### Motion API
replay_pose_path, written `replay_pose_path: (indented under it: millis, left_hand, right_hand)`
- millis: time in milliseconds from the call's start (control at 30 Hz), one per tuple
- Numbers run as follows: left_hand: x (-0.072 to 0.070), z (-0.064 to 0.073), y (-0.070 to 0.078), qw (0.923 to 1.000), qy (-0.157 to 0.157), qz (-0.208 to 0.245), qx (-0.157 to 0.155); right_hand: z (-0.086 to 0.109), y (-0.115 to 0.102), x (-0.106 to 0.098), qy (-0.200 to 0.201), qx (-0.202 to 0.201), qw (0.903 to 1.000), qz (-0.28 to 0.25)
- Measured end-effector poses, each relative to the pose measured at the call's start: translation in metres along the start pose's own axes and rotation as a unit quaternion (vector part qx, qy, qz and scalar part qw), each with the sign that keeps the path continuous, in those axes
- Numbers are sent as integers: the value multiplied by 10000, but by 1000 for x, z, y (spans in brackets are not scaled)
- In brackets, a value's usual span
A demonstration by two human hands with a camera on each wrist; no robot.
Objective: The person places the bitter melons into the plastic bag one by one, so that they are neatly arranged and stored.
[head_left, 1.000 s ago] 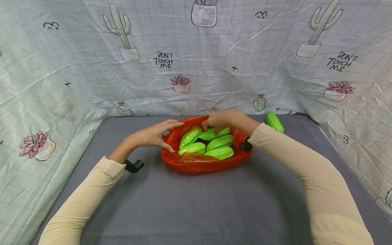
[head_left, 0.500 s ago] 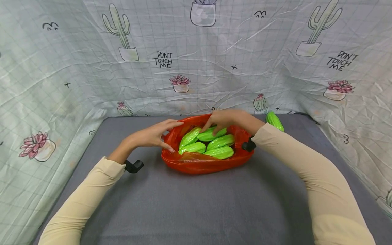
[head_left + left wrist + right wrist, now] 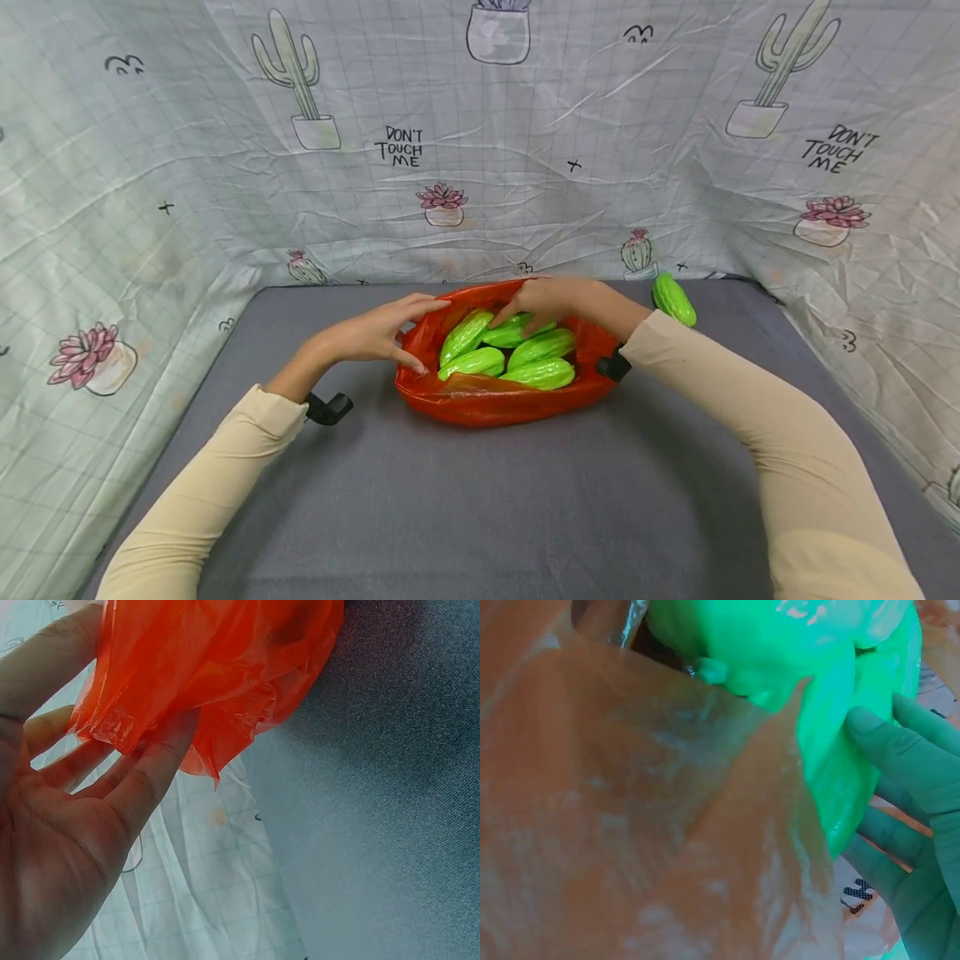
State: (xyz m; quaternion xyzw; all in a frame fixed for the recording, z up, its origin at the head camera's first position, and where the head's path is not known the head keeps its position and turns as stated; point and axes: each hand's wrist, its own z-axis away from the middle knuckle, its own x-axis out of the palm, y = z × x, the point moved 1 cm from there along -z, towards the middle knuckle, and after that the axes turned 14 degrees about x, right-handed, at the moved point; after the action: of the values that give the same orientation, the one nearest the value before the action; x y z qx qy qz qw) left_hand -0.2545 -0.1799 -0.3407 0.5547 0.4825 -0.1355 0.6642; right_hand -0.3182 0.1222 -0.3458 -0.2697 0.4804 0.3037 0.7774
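Observation:
A red plastic bag (image 3: 495, 410) stands with its mouth spread on the grey table. Inside lie several bright green, ribbed bitter melons (image 3: 542, 374). My left hand (image 3: 367, 331) holds the bag's left rim, thumb at the front and fingers toward the back. In the left wrist view, the red film (image 3: 217, 667) lies between that thumb and the fingers. My right hand (image 3: 551, 298) reaches over the back rim and grips the rear bitter melon (image 3: 512, 332). In the right wrist view, its thumb lies on the green skin (image 3: 829, 742), with other fingers on the far side.
One more bitter melon (image 3: 673, 300) lies outside the bag at the back right of the grey table (image 3: 480, 508). A cactus-print cloth (image 3: 480, 125) hangs behind and along both sides. Dark wrist mounts (image 3: 328, 408) stick out below the sleeves.
My right hand has shifted slightly right and lower, and the rear bitter melon has moved slightly left inside the bag. My left hand has stayed at the bag's rim.

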Motion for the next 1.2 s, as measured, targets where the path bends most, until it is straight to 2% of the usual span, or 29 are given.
replay_pose_path:
  millis: [133, 267, 433, 600, 800, 933, 1067, 1200]
  left_hand:
    - [-1, 2, 1, 10000, 35, 55, -34]
    - [-1, 4, 0, 9999, 81, 113, -37]
    - [-1, 5, -1, 9997, 152, 211, 6]
    - [-1, 7, -3, 9993, 195, 315, -27]
    - [1, 9, -3, 9992, 218, 349, -22]
    - [1, 9, -2, 9991, 232, 358, -41]
    - [2, 10, -2, 9991, 239, 328, -72]
    - [3, 10, -4, 9991, 257, 325, -31]
  right_hand:
    - [13, -3, -3, 192, -211, 9996, 13]
    - [33, -4, -12, 524, -422, 9969, -403]
    - [67, 3, -26, 863, -235, 9933, -728]
    - [103, 22, -32, 1233, 208, 9897, -695]
    - [138, 55, -24, 1432, 1016, 9823, -648]
    - [157, 75, -16, 1505, 1602, 9722, -813]
    - [168, 95, -3, 1692, 2007, 9620, -749]
    - [173, 119, 18, 1939, 2539, 9455, -631]
